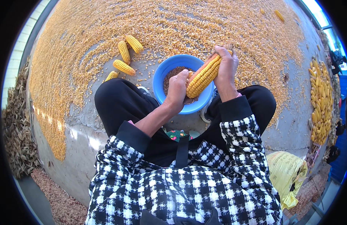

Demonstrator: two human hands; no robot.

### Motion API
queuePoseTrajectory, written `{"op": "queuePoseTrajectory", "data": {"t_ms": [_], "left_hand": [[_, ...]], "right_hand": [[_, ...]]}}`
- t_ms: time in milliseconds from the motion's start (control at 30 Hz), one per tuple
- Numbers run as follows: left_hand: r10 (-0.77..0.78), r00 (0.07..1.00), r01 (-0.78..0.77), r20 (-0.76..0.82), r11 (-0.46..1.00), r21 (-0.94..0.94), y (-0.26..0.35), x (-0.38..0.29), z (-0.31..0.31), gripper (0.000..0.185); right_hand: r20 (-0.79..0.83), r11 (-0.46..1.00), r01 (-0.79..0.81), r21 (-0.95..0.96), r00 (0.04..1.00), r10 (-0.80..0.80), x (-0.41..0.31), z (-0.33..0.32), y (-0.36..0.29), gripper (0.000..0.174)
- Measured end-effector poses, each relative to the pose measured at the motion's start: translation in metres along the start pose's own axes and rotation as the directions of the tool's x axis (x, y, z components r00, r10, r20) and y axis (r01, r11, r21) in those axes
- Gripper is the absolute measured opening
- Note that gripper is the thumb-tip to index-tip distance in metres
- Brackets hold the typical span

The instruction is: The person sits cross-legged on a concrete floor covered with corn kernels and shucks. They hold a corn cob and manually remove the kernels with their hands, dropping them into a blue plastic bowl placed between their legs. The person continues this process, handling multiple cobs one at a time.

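Over a blue plastic basin (160, 92), both of my hands are on one large ear of corn (205, 75), tilted with its upper end to the right. My right hand (227, 69) grips the ear near that husk-tipped upper end. At its lower end my left hand (176, 87) has the thumb against the kernels, its fingers partly hidden beneath. A reddish strip along the ear's upper side has its kernels off. Small brownish bits, too small to name surely, lie inside the basin. Left of the basin rest several yellow corn ears (124, 67).
Loose corn kernels (173, 25) cover much of the concrete floor. At the right is a pile of corn ears (321, 104), with a yellow woven sack (286, 168) nearer. Dry husks (17, 126) and bare reddish cobs (61, 197) are heaped at the left. My bent knees flank the basin.
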State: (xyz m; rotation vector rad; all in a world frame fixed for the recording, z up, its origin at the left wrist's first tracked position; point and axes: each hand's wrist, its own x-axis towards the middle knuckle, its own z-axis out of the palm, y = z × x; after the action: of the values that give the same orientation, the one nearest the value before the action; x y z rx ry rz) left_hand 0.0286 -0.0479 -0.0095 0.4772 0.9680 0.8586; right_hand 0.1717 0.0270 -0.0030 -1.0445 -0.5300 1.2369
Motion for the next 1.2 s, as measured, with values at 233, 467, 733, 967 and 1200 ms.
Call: {"op": "queuePoseTrajectory", "data": {"t_ms": [233,467,733,967,1200], "left_hand": [[-0.100,0.982,0.107,-0.159,0.994,0.034,-0.017,0.028,-0.018,0.036],[0.248,0.947,-0.111,-0.203,0.848,0.519,-0.025,0.043,-0.023,0.053],[0.256,0.966,-0.254,0.040,0.908,0.334,-0.008,0.023,-0.001,0.056],[0.251,0.967,-0.252,0.044,0.917,0.310,-0.003,0.021,0.001,0.050],[0.238,0.970,-0.243,0.056,0.962,0.125,-0.004,0.018,0.007,0.046]], "right_hand": [[0.071,0.986,0.088,-0.145,0.994,-0.078,-0.001,0.001,-0.001,0.018],[0.027,0.971,0.011,-0.238,1.000,-0.004,-0.006,0.001,0.010,0.027],[0.069,0.964,-0.051,-0.260,0.995,0.071,-0.014,0.003,0.020,0.031],[0.143,0.938,0.045,-0.344,0.990,0.005,-0.025,0.012,0.020,0.043],[0.148,0.953,-0.011,-0.303,0.987,0.059,-0.035,0.017,0.018,0.034]]}}
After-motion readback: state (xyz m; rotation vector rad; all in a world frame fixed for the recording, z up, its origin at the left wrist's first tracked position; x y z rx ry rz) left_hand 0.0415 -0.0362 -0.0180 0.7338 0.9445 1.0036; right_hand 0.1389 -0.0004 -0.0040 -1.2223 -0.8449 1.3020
